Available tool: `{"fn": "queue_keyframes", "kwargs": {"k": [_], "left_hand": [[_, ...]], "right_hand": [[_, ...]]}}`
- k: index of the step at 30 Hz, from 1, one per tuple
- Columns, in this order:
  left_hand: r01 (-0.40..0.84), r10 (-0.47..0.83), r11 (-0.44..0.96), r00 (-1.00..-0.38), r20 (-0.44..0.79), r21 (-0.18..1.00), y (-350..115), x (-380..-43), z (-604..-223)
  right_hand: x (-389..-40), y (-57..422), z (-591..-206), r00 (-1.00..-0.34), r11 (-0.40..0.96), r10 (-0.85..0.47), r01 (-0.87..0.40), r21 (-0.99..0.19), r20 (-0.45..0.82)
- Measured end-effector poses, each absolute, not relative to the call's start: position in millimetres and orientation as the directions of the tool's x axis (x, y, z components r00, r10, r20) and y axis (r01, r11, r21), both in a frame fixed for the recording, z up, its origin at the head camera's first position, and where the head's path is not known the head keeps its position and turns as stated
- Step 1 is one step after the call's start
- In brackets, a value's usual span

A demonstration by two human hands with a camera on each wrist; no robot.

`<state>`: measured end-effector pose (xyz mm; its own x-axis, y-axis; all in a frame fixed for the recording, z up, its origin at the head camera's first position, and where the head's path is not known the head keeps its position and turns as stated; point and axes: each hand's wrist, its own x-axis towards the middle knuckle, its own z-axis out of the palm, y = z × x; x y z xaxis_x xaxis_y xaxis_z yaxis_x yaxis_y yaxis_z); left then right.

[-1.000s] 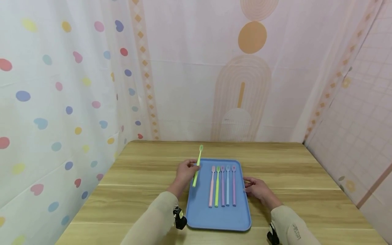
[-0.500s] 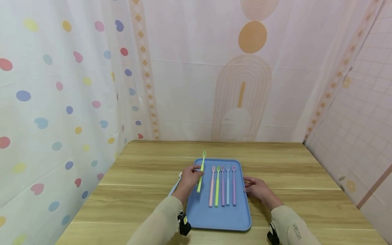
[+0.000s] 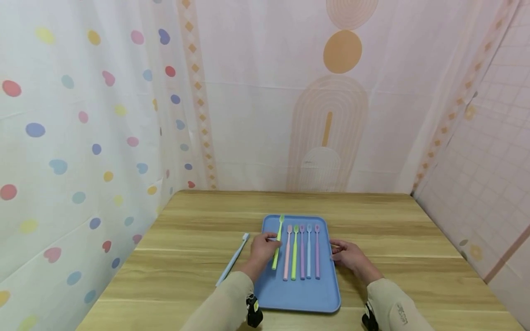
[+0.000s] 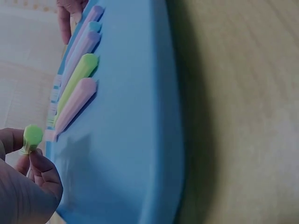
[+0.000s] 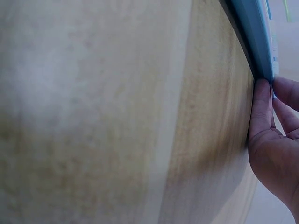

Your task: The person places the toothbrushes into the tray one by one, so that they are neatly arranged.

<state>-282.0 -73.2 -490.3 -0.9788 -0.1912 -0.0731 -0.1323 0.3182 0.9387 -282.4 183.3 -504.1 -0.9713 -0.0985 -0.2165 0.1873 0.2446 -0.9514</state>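
My left hand [image 3: 262, 250] pinches a yellow-green toothbrush [image 3: 277, 246] by its handle, over the left part of a blue tray [image 3: 298, 299]. In the left wrist view the toothbrush's butt end [image 4: 33, 134] shows between thumb and finger, apart from the tray's surface. On the tray several toothbrushes lie side by side, heads toward the far end: a pink toothbrush [image 3: 287, 257], a green toothbrush [image 3: 294, 257], a light blue toothbrush [image 3: 308, 257] and two purple ones. My right hand [image 3: 352, 258] grips the tray's right rim, thumb and fingers at its edge in the right wrist view.
Left of the tray, a light blue toothbrush [image 3: 233, 259] lies slanted on the wooden table [image 3: 186, 257], partly behind my left sleeve. Patterned curtains [image 3: 248, 115] hang behind the table and along both sides.
My left hand has moved right and nearer with the yellow-green toothbrush, from the tray's left edge to beside the pink one. The light blue toothbrush on the table has come into view. The right hand stays put.
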Motion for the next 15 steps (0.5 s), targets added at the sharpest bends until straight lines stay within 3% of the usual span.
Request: {"fn": "queue_keyframes", "kwargs": {"k": [15], "left_hand": [[-0.193,-0.242,0.427,-0.966,-0.094,0.883,-65.5,-277.3,-496.6]], "right_hand": [[-282.6,183.4,-504.6,-0.973,0.241,-0.095,0.181,-0.953,-0.209]]}}
